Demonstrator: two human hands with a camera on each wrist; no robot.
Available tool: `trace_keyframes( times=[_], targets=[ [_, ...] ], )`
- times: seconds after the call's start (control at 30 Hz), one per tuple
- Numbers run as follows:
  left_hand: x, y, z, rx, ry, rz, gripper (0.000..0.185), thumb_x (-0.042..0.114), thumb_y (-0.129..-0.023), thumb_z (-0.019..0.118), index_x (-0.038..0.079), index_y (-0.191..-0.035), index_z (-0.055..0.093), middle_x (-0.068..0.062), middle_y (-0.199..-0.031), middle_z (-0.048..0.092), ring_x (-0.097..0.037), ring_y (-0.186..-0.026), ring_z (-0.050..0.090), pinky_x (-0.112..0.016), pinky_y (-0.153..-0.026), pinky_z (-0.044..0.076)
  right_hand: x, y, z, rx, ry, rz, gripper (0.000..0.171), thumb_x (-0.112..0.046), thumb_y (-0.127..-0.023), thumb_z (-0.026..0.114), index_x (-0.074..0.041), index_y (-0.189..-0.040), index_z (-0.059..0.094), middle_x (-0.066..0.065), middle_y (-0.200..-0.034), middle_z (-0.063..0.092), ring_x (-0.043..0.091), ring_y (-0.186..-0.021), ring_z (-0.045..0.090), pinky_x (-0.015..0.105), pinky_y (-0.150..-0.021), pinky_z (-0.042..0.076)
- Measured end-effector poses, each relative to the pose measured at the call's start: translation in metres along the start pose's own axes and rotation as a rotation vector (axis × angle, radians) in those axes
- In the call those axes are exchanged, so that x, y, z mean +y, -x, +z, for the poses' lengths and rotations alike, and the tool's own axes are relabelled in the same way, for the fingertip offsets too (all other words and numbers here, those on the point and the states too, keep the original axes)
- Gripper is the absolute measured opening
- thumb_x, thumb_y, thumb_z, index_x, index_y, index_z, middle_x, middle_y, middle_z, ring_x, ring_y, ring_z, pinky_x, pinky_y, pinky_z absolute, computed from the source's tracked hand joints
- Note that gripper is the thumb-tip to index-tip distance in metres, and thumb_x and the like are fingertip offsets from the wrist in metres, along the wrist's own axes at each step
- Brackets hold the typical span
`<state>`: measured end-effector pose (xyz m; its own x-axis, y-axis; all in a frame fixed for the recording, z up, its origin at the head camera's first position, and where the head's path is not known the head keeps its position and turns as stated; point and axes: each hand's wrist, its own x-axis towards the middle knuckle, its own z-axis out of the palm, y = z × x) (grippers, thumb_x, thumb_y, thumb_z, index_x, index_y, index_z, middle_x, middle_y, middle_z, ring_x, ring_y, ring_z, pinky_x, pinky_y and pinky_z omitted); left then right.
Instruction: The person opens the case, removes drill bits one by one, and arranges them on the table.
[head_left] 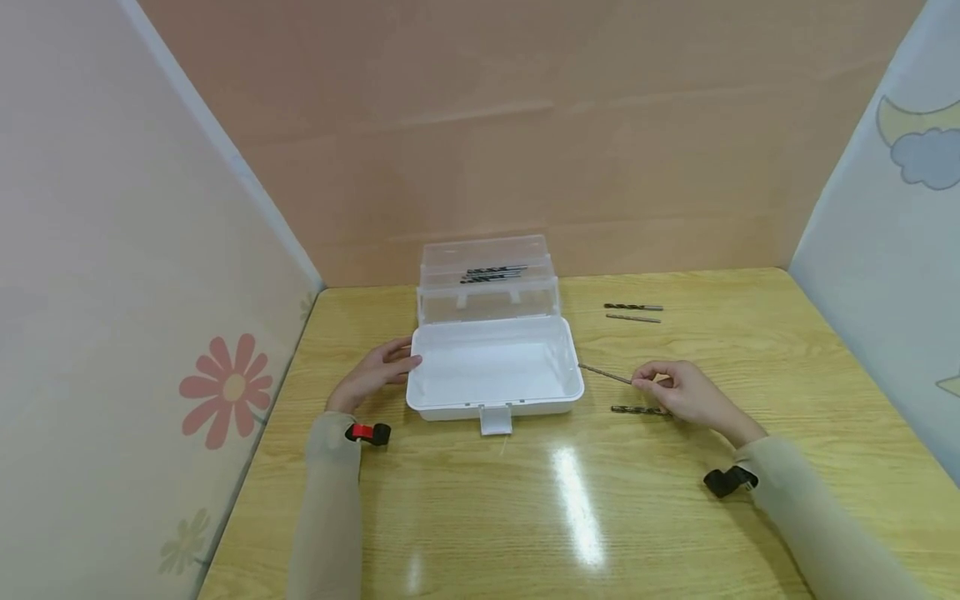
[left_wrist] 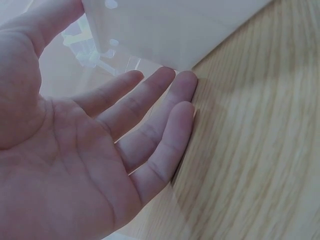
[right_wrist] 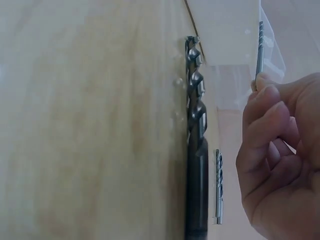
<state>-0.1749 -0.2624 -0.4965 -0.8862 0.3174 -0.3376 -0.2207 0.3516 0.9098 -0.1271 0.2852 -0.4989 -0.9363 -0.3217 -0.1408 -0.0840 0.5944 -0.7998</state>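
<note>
A white plastic box [head_left: 495, 408] stands with its clear lid raised behind it. At its left end is my left hand [head_left: 378, 371], thumb at the rim, the other fingers extended along the outer wall; in the left wrist view the palm [left_wrist: 60, 165] holds nothing. On the right, my right hand [head_left: 686, 392] pinches a thin drill bit [head_left: 606, 374] by one end, its other end pointing at the box's right side. Below that hand a thicker dark drill bit [head_left: 633, 409] lies on the table, large in the right wrist view [right_wrist: 197, 185].
Two more drill bits, a dark one [head_left: 633, 307] and a thin one [head_left: 633, 318], lie at the table's back right. Several bits [head_left: 491, 274] sit in the clear lid compartment [head_left: 487, 304]. A tan wall [head_left: 525, 167] rises behind; side panels flank the wooden table [head_left: 465, 517].
</note>
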Motion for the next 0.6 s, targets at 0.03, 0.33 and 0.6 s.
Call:
trace_keyframes(
  times=[0.03,0.33,0.6],
  targets=[
    [0.0004,0.0002,-0.0001,-0.001,0.001,0.003,0.083,0.046,-0.104,0.068,0.011,-0.169,0.029,-0.016,-0.167,0.043,-0.038,-0.148,0.051,-0.054,-0.121,0.046,0.0009,0.0014,0.0017,0.000,-0.009,0.009,0.028,-0.029,-0.109,0.064,-0.003,-0.115,0.073,0.008,-0.084,0.066,0.007,-0.051,0.049,0.027,-0.045,0.042],
    [0.0017,0.0008,0.0005,-0.005,-0.014,0.011,0.081,0.044,-0.105,0.067,0.011,-0.168,0.030,-0.016,-0.166,0.045,-0.038,-0.145,0.054,-0.052,-0.118,0.049,0.0082,0.0052,0.0100,-0.006,-0.082,0.033,0.030,-0.027,-0.110,0.063,0.001,-0.118,0.070,-0.002,-0.061,0.051,0.008,-0.049,0.046,0.027,-0.044,0.042],
    [0.0034,0.0013,0.0007,0.004,-0.017,0.006,0.081,0.044,-0.105,0.068,0.011,-0.168,0.030,-0.017,-0.165,0.045,-0.038,-0.145,0.054,-0.052,-0.118,0.049,0.0104,0.0050,0.0102,-0.009,-0.096,0.053,0.032,-0.029,-0.110,0.063,0.001,-0.118,0.069,0.002,-0.062,0.055,0.010,-0.052,0.051,0.029,-0.046,0.047]
  ],
)
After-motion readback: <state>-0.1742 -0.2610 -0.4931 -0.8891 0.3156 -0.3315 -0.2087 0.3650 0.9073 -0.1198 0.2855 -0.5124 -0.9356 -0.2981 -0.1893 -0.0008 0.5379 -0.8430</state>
